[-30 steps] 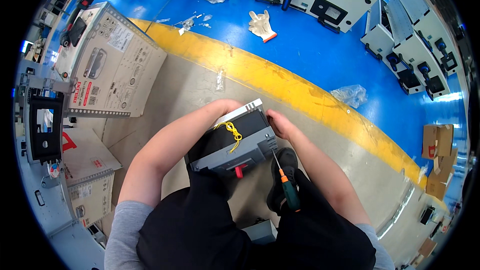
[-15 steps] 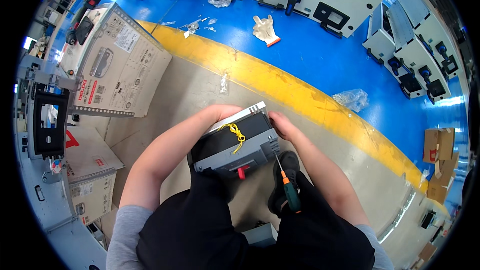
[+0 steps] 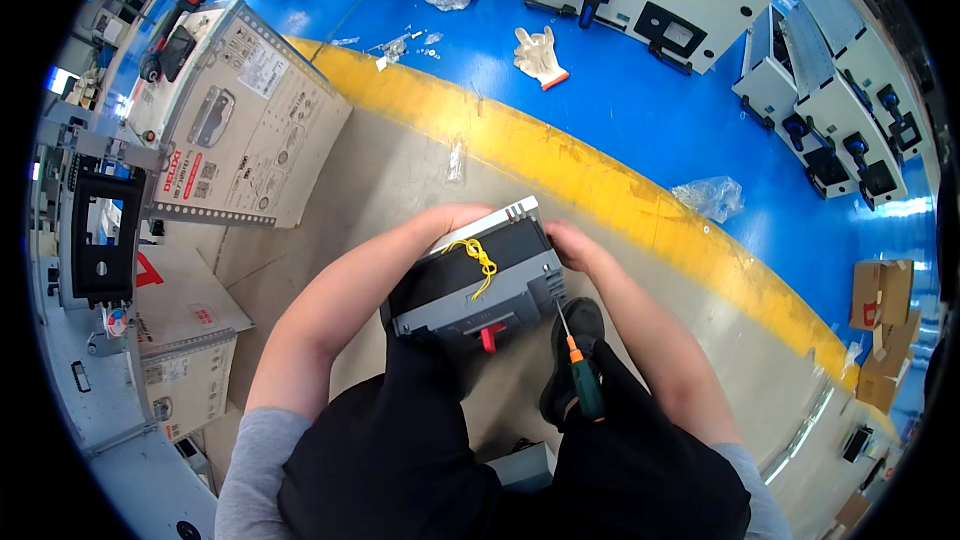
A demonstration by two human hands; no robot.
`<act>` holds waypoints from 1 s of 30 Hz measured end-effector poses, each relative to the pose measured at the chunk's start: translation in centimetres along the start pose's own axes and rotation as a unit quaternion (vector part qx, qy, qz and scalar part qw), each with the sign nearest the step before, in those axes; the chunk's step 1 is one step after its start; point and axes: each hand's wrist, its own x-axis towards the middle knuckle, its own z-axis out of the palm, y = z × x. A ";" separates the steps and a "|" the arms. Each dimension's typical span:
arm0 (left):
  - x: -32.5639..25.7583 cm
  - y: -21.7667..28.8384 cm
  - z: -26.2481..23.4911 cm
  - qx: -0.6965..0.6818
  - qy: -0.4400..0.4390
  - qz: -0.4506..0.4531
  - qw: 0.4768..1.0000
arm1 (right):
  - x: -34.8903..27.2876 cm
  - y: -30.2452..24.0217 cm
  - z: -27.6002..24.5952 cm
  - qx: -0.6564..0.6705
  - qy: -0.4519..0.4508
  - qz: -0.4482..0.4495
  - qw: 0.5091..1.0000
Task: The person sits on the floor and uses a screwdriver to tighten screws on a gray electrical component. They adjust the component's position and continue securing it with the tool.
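Tilted above my lap is a boxy grey-and-black circuit breaker (image 3: 478,285) with a red lever (image 3: 489,337). A bundle of thin yellow wire (image 3: 478,261) lies knotted across its black part. My left hand (image 3: 464,215) grips its far side, the fingers hidden behind the pale edge. At the right end my right hand (image 3: 570,243) is closed against the unit, its fingertips partly hidden. A screwdriver (image 3: 586,386) with a green and orange handle slants over my right leg and shoe. Its shaft points up to the unit's near right corner; whether the tip touches cannot be seen.
Large cartons (image 3: 250,130) stand at the left, a cordless power tool (image 3: 170,35) on top. Beyond the yellow floor stripe (image 3: 540,155) lie a work glove (image 3: 540,57) and plastic bags (image 3: 710,198). Grey cabinets (image 3: 640,0) line the back; opened cardboard boxes (image 3: 880,295) sit at right.
The view has shifted slightly. Both hands keep their hold on the circuit breaker, and the screwdriver stays in place.
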 end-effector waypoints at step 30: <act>-2.4 1.7 1.0 -0.065 -0.061 -0.048 0.995 | -1.4 -13.0 2.4 -0.321 -0.020 0.064 0.945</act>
